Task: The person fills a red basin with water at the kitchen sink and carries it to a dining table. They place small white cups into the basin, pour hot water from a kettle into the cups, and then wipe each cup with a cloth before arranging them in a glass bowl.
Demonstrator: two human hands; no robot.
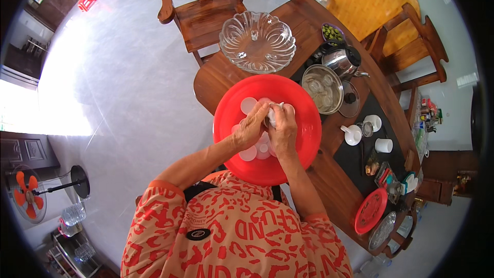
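Both my hands meet over a large red plastic basin (301,146). A crumpled white cloth (276,115) is bunched between them. My right hand (284,133) is closed round this cloth, fingers curled over it. My left hand (251,126) is closed against its left side, and whatever sits in those fingers is mostly hidden. Below the hands, several small whitish round cups lie in the basin, among them one cup (248,105) near the far side and another cup (248,153) nearer to me. My forearms partly cover the basin's near side.
A clear glass bowl (257,42) stands beyond the basin on the wooden table (329,188). To the right are a steel pot (322,89), a kettle (340,62), white teaware (352,135) and a red tray (371,211). A wooden chair (211,13) stands ahead.
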